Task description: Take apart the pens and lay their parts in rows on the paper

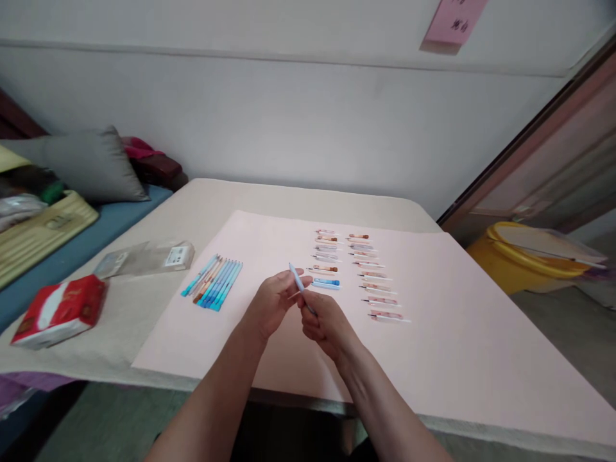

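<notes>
A light blue pen (298, 279) is held at a slant above the front middle of the table. My right hand (327, 321) is closed round its lower end. My left hand (276, 295) has its fingers curled against the pen's upper part, and some fingertips are hidden behind it. Just beyond my hands lie blue pen parts (326, 282), side by side. Past them, more pen parts in brown and pale colours (326, 269) form a column. Farther right runs a second column of pens in parts (376, 287), with dark tips pointing left. Several whole pens (214, 282) lie together on the left.
Pink paper (433, 359) covers much of the cloth-topped table (308, 199). Along the left side lie a clear plastic package (144, 258) and a red tissue pack (60, 311). A yellow bin (520, 256) stands beyond the right edge, and a white wall (289, 122) rises behind.
</notes>
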Tool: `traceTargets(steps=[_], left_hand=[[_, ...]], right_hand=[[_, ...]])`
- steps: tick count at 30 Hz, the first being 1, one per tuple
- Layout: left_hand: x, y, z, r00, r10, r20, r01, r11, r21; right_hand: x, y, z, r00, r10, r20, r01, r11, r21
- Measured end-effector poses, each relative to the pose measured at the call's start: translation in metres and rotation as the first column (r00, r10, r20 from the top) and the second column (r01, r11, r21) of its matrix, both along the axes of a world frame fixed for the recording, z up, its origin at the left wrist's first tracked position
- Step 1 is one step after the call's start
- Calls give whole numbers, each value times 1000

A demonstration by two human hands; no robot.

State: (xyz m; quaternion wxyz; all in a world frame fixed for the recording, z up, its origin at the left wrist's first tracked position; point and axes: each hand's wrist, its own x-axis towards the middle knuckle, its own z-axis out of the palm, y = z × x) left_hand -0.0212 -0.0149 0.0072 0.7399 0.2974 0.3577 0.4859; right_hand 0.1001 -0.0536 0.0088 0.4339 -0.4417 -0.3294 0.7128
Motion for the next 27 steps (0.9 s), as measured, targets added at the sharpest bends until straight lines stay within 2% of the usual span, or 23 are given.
traceTargets(steps=[3, 7, 10, 13, 15, 18, 20, 22, 25, 27], left_hand=[[0, 1, 0, 999, -32, 23, 32, 999, 22], [3, 1, -1, 998, 62, -21, -62, 998, 9], [6, 0, -2, 989, 119, -85, -118, 993, 22], [8, -1, -3, 976, 162, -149, -155, 986, 57], [7, -1, -3, 982, 132, -132, -126, 991, 48], [5, 1, -2, 1000, -9, -4, 9, 1000, -2], [4, 3, -1, 999, -40, 31, 40, 999, -7], [3, 4, -2, 1000, 15, -25, -14, 1000, 10], [5, 4, -3, 982, 135, -134, -130, 991, 42], [6, 3, -4, 962, 196, -190, -185, 980, 73]], right_hand=[[4, 1, 0, 997, 13, -73, -13, 1000, 1], [4, 2, -3, 1000, 20, 15, -20, 1000, 20], [3, 3, -6, 970, -8, 244, -18, 994, 104], [5, 4, -9, 846, -134, 516, -32, 953, 300], [7, 4, -10, 800, -168, 576, -55, 935, 350], [11, 5, -10, 859, -67, 508, -71, 966, 248], [12, 5, -10, 870, -41, 491, -79, 972, 220], [12, 4, -10, 808, -102, 581, -95, 949, 300], [8, 0, -11, 604, -244, 759, -185, 883, 431], [6, -2, -12, 482, -306, 821, -225, 863, 453]])
